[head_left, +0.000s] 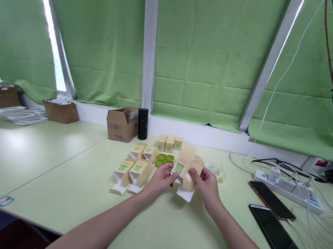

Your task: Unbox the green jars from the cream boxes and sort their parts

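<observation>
1. My left hand (163,178) is closed on the lower left edge of a beige carton (193,181), thumb and fingers pinching it beside the green square on its face; my right hand (208,187) is clamped on the carton's right side, thumb across the front panel.
2. The carton is held up at the centre of my clock, above the table (152,242); its flaps stand open, a beige one rising toward 12 o'clock and a white one hanging toward 6.
3. At 9 o'clock lie four open boxes (141,171) with green squares; the nearer two have white flaps reaching toward me.
4. Just beside my left hand, between 9 and 10, sit small green containers (165,160) in a tight cluster; three upright boxes (169,143) stand in a row behind them, between 10 and 11.
5. Near my right hand, at 3, are clear round dishes (218,170) with some yellow in them.
6. Farther off, at 10, a cardboard box (121,127) stands beside a black cylinder (142,124); toward 3 lies a white power strip (288,192); two phones (284,242) lie toward 4.
</observation>
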